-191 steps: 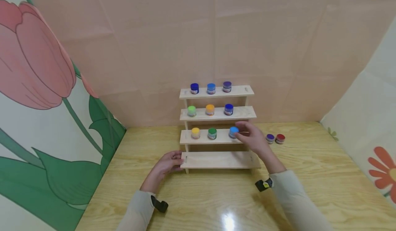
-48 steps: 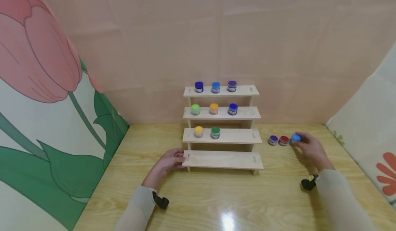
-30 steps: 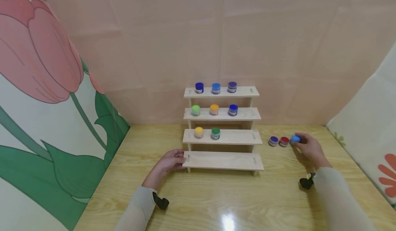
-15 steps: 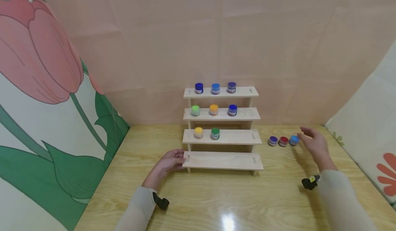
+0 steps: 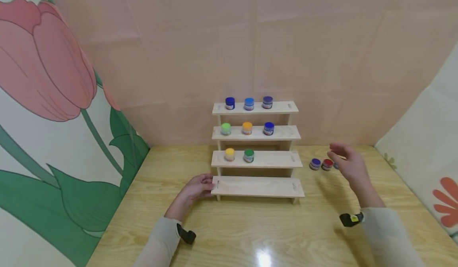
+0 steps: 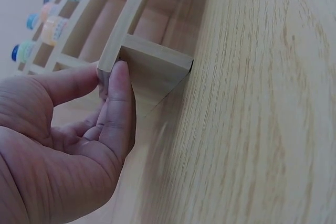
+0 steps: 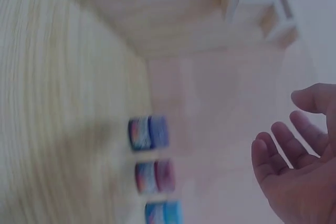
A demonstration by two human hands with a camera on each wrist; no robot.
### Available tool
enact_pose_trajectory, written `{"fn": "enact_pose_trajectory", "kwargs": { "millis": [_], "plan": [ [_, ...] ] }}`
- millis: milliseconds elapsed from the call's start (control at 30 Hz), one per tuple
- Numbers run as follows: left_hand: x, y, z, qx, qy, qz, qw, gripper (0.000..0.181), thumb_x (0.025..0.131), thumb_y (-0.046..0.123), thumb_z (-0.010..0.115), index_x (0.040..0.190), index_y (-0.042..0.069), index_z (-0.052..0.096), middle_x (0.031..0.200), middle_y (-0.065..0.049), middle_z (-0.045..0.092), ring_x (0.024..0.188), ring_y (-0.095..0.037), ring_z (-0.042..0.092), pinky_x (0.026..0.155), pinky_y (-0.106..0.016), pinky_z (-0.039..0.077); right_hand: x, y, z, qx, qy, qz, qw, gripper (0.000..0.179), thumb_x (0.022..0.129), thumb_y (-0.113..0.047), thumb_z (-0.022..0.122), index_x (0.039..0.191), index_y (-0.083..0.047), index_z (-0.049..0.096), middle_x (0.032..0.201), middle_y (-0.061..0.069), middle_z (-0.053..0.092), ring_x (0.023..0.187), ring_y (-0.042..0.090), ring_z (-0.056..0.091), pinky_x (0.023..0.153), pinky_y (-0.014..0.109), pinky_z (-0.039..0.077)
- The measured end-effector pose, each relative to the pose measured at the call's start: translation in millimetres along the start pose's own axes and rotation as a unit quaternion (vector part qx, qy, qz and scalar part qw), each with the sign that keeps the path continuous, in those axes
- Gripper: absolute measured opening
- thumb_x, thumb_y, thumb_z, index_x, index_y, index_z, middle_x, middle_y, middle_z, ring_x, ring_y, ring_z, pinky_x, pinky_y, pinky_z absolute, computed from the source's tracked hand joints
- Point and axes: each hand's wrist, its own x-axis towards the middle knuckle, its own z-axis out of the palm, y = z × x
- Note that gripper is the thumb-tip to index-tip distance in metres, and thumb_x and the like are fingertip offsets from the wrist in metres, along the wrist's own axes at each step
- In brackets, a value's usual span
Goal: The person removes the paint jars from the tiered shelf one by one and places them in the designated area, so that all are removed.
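A four-tier wooden stepped rack (image 5: 257,186) stands on the table. My left hand (image 5: 196,186) pinches the left end of its lowest shelf; in the left wrist view the thumb (image 6: 73,83) and index finger hold the board's end. On the table right of the rack sit a purple-lidded paint jar (image 5: 315,164), a red-lidded paint jar (image 5: 327,164) and a light-blue-lidded paint jar (image 7: 164,213), the last mostly hidden behind my right hand in the head view. My right hand (image 5: 350,164) hovers over these jars with relaxed fingers, holding nothing.
Small paint jars stand on the upper tiers: blue and purple lids (image 5: 249,104) on top, green, orange and blue (image 5: 269,128) below, then yellow (image 5: 229,154) and dark green (image 5: 249,155). The lowest shelf bears no jar. A pinkish backdrop (image 5: 179,60) rises behind.
The right hand has taken the light-blue jar from the third tier, set it beside the red jar, let go, then lifted and moved left. The left hand keeps its hold on the rack.
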Motion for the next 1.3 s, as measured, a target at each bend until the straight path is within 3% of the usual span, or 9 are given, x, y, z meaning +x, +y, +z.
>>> {"fn": "enact_pose_trajectory", "kwargs": {
  "millis": [267, 533, 633, 833, 1133, 1300],
  "plan": [
    [-0.5, -1.4, -0.7, 0.003, 0.000, 0.005, 1.0000, 0.051, 0.094, -0.003, 0.065, 0.142, -0.008, 0.048, 0.109, -0.009, 0.059, 0.086, -0.017, 0.064, 0.068, -0.026, 0.060, -14.1, -36, 19, 0.025, 0.003, -0.037, 0.9990, 0.048, 0.102, -0.032, 0.062, 0.136, 0.001, 0.055, 0.125, 0.021, 0.060, 0.088, -0.015, 0.055, 0.070, 0.011, 0.054],
    [-1.4, 0.3, 0.4, 0.000, 0.005, 0.004, 1.0000, 0.050, 0.093, -0.004, 0.066, 0.140, -0.007, 0.050, 0.107, -0.009, 0.060, 0.084, -0.017, 0.063, 0.066, -0.026, 0.059, -25.2, -64, 37, 0.021, 0.001, -0.066, 0.9976, 0.043, 0.102, -0.029, 0.063, 0.133, 0.001, 0.058, 0.127, 0.022, 0.062, 0.099, -0.010, 0.051, 0.080, 0.002, 0.044],
    [-1.5, 0.1, 0.8, -0.001, 0.007, 0.004, 1.0000, 0.050, 0.093, -0.004, 0.065, 0.140, -0.008, 0.049, 0.106, -0.009, 0.060, 0.083, -0.017, 0.063, 0.064, -0.025, 0.059, -26.6, -71, 46, 0.035, -0.002, -0.077, 0.9964, 0.041, 0.101, -0.026, 0.064, 0.131, 0.001, 0.060, 0.125, 0.022, 0.064, 0.096, -0.011, 0.053, 0.076, 0.005, 0.048],
    [0.4, 0.4, 1.3, 0.004, 0.009, 0.000, 1.0000, 0.050, 0.093, -0.003, 0.066, 0.140, -0.008, 0.049, 0.108, -0.011, 0.061, 0.084, -0.018, 0.064, 0.065, -0.026, 0.059, -26.4, -84, 59, 0.050, -0.002, -0.088, 0.9949, 0.038, 0.100, -0.023, 0.067, 0.128, 0.002, 0.062, 0.123, 0.023, 0.066, 0.096, -0.011, 0.053, 0.082, 0.003, 0.044],
    [2.4, 0.8, -0.1, 0.003, 0.005, -0.002, 1.0000, 0.050, 0.093, -0.002, 0.065, 0.140, -0.007, 0.049, 0.109, -0.011, 0.060, 0.087, -0.019, 0.064, 0.068, -0.028, 0.060, -25.7, -101, 79, 0.072, -0.032, -0.072, 0.9943, 0.037, 0.100, -0.022, 0.067, 0.128, 0.002, 0.062, 0.124, 0.022, 0.065, 0.109, 0.020, 0.060, 0.084, 0.004, 0.044],
    [1.5, -0.5, -0.1, 0.000, 0.003, -0.008, 1.0000, 0.050, 0.094, -0.001, 0.065, 0.141, -0.006, 0.049, 0.112, -0.012, 0.061, 0.088, -0.020, 0.065, 0.069, -0.028, 0.060, -26.5, -106, 91, 0.096, -0.034, -0.078, 0.9917, 0.036, 0.098, -0.018, 0.069, 0.126, 0.004, 0.062, 0.120, 0.024, 0.065, 0.102, 0.007, 0.059, 0.084, 0.005, 0.047]
  ]
}}
